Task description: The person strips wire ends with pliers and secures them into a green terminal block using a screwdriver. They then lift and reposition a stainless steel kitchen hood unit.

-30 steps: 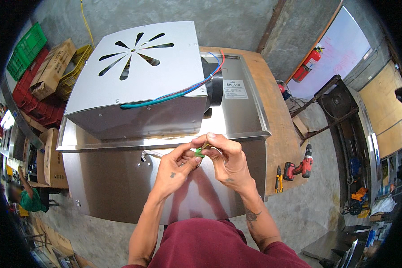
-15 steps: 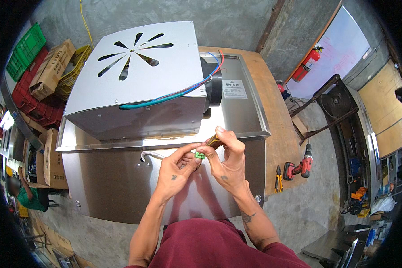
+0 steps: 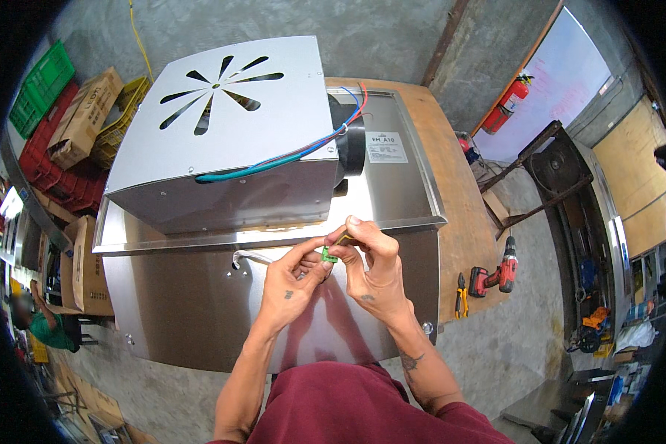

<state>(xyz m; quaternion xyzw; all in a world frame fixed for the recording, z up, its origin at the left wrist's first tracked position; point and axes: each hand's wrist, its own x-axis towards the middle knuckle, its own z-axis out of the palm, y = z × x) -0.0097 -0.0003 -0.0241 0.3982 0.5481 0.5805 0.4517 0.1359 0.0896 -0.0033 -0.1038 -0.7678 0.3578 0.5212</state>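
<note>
Near the front of a shiny steel hood panel (image 3: 177,296), my two hands meet. My left hand (image 3: 288,285) pinches a small green terminal connector (image 3: 329,255) between thumb and fingers. A pale cable (image 3: 253,257) comes out of a hole in the panel and runs behind that hand. My right hand (image 3: 374,263) is closed on a small screwdriver (image 3: 342,238) with a dark and yellow handle, tilted down to the connector. Its tip is hidden by my fingers. The right thumb lies close beside the connector.
Behind my hands stands a metal blower box (image 3: 251,126) with blue, red and green wires (image 3: 288,159). On the wooden table at right lie pliers (image 3: 462,296) and a red cordless drill (image 3: 496,275). Crates (image 3: 43,87) and cartons (image 3: 89,115) are stacked left. A person (image 3: 48,325) is at far left.
My right hand has shifted slightly down and left, its fingers turned on the screwdriver handle, bringing the handle closer to the connector. My left hand stays nearly in place.
</note>
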